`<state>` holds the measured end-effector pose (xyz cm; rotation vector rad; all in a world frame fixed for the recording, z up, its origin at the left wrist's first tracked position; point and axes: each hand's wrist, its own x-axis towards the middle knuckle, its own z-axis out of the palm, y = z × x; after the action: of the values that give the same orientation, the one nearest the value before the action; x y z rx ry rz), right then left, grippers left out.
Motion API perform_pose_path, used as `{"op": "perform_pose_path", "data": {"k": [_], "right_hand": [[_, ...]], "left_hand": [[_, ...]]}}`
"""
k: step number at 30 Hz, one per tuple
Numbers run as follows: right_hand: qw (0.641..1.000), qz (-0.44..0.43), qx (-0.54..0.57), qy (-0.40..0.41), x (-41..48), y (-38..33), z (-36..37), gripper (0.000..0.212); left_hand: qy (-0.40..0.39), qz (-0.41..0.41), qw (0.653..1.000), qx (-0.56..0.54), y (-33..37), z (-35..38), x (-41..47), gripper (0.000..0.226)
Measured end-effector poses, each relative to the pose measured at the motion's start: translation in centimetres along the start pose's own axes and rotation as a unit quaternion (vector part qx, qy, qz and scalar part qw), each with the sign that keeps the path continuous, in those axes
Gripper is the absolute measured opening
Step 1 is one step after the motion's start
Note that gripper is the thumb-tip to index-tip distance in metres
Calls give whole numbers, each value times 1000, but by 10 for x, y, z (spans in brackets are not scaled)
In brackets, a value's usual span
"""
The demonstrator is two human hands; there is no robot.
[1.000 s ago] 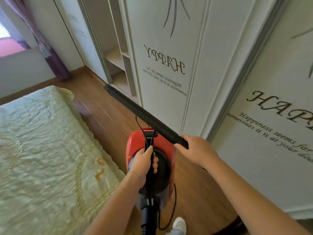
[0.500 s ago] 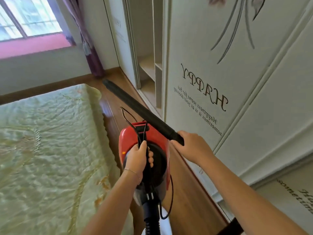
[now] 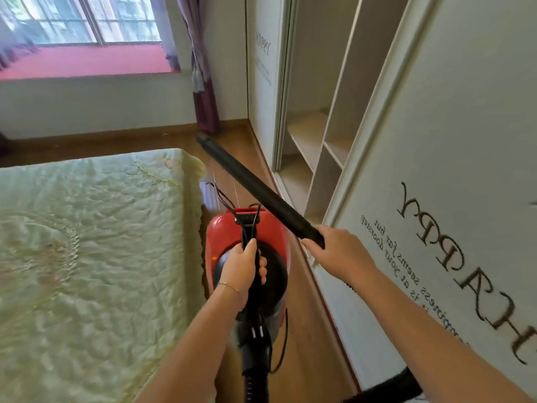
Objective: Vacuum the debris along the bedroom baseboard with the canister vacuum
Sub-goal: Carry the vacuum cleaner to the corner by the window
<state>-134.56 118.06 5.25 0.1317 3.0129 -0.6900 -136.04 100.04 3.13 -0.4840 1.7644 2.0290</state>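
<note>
Red plastic canister vacuum (image 3: 232,234) with a black top sits under the left hand (image 3: 241,266), whose fingers curl tight round its black carrying handle and a thin black cord (image 3: 222,197). The right hand (image 3: 340,254), just beside it, wraps round the near end of a long black suction tube (image 3: 255,184), which slants away over the brown wooden floor (image 3: 308,330). The vacuum lies between a pale green quilted bed (image 3: 87,228) and a white wardrobe door (image 3: 436,141).

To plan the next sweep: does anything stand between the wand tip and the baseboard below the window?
Nothing visible does. Only bare floor lies between the wand tip and the baseboard; the bed lies left, the curtain right.
</note>
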Motion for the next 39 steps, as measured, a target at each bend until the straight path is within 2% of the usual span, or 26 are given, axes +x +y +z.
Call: {"op": "perform_pose_path", "data": {"k": [5,12,19,26,31,39], "right_hand": [[999,-21,25,-7,95,-8,3,36],[997,-50,53,-32,266,-6,26,38],[995,-68,54,-53,428,-14,10,40],[994,-95,26,-54,553,-42,0,36],[993,-100,22,-60,651,-63,19,37],[993,-93,-6,-70,827,-129,28,38]], "left_hand": [[9,3,1000,3,48,1,67,26],[64,21,998,8,110,4,201,25],[94,31,995,12,193,5,326,25],[108,51,992,-35,266,-4,421,27],[109,51,991,-53,303,-18,504,27],[99,52,992,-61,408,-72,649,27]]}}
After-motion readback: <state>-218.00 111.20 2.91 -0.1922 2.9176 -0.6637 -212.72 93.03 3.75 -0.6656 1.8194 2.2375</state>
